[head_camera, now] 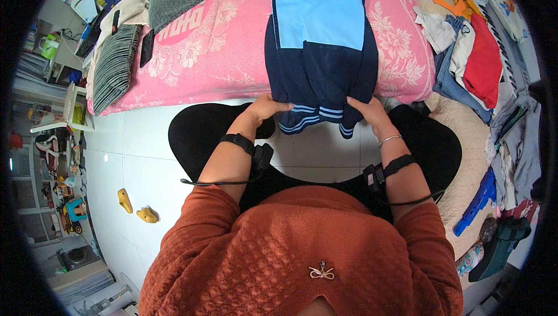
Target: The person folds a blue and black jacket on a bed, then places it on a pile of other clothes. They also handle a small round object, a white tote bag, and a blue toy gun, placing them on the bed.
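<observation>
A light-blue and navy jacket (pixel 322 67) lies on the pink flowered bedspread (pixel 235 54), its lower end hanging over the edge nearest me. Blue stripes run across the ribbed bands at that end. My left hand (pixel 268 109) pinches the left side of the hanging cloth, thumb on top. On the opposite side my right hand (pixel 368 110) grips the cloth in the same way, close to a striped cuff. The fingers under the fabric are hidden. Dark straps with small devices sit on both forearms.
Folded clothes, with a red garment (pixel 484 63) among them, lie to the right. A striped cushion (pixel 117 67) and a black phone-like object (pixel 147 49) rest at the bed's left. Yellow clogs (pixel 125 201) lie on the white tiled floor (pixel 130 141). A white chair (pixel 69 111) stands farther left.
</observation>
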Demonstrator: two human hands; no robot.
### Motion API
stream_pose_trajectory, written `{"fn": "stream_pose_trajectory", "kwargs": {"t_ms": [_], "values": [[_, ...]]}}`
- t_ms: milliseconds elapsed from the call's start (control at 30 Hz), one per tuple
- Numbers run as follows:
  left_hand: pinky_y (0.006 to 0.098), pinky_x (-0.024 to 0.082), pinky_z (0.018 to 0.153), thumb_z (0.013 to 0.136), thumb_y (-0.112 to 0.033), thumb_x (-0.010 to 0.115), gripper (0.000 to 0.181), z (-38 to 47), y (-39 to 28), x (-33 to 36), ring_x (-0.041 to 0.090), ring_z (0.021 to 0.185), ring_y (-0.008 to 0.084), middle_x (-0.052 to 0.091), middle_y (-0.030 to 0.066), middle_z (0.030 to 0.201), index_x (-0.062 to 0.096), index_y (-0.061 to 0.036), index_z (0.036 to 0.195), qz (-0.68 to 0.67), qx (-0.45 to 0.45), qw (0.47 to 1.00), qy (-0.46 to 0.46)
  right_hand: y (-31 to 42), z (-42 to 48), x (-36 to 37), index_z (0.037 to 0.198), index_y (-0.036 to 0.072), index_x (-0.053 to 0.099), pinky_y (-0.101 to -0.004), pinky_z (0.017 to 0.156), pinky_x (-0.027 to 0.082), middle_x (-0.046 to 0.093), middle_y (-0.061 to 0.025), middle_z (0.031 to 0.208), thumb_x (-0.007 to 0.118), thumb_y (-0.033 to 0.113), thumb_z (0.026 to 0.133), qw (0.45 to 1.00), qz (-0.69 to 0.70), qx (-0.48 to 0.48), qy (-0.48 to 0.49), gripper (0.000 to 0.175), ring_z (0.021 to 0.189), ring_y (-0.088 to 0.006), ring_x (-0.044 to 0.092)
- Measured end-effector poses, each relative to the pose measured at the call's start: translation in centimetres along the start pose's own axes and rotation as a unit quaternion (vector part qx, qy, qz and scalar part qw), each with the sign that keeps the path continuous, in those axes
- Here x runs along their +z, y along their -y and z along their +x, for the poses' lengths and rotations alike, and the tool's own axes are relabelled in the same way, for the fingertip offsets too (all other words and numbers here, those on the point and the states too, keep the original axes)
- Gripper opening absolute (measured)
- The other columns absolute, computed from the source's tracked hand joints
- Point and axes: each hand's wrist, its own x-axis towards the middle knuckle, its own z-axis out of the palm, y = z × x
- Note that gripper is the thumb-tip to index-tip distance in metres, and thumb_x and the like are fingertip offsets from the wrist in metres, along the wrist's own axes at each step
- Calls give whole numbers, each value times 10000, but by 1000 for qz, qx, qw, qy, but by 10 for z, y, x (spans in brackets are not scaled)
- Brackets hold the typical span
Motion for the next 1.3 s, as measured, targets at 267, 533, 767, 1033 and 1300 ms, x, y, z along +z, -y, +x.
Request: {"fn": "stream_pose_trajectory", "kwargs": {"t_ms": [267, 533, 767, 1033, 1300], "values": [[372, 507, 951, 846, -181, 725, 469, -32, -22, 11, 642, 1054, 238, 650, 133, 1187, 578, 14, 1246, -184, -31, 976, 112, 19, -29, -2, 1184, -5, 632, -347, 923, 465, 665, -121, 1136, 747, 253, 807, 975, 213, 35, 59, 470, 1020, -241, 625], [397, 503, 979, 918, -312, 641, 498, -62, -45, 11, 631, 1101, 261, 635, 150, 1219, 537, 1, 1292, -354, -89, 906, 212, 55, -58, -5, 1238, -15, 582, -363, 953, 484, 636, -144, 1209, 749, 282, 818, 951, 272, 97, 115, 541, 1081, -247, 620], [335, 575, 835, 835, -65, 678, 343, -103, -69, 8, 686, 943, 225, 682, 139, 1072, 602, 13, 1160, -285, -2, 940, 187, 85, -91, -27, 1188, -5, 625, -335, 883, 539, 682, -123, 1120, 681, 193, 866, 920, 323, 96, 198, 382, 967, -226, 674], [392, 549, 917, 828, -7, 654, 484, -161, -72, -2, 669, 1012, 291, 638, 199, 1163, 500, 58, 1282, -403, -17, 896, 187, 86, -125, -49, 1278, 14, 568, -316, 946, 493, 643, -99, 1210, 571, 158, 954, 958, 230, 64, 160, 354, 1072, -190, 630], [522, 448, 1027, 957, -384, 504, 545, -87, -160, -28, 536, 1189, 409, 555, 251, 1276, 483, 67, 1262, -607, 161, 728, 275, 171, -40, -62, 1287, -10, 534, -415, 986, 477, 578, -172, 1300, 504, 344, 976, 861, 371, -256, 236, 473, 1177, -287, 577]]}}
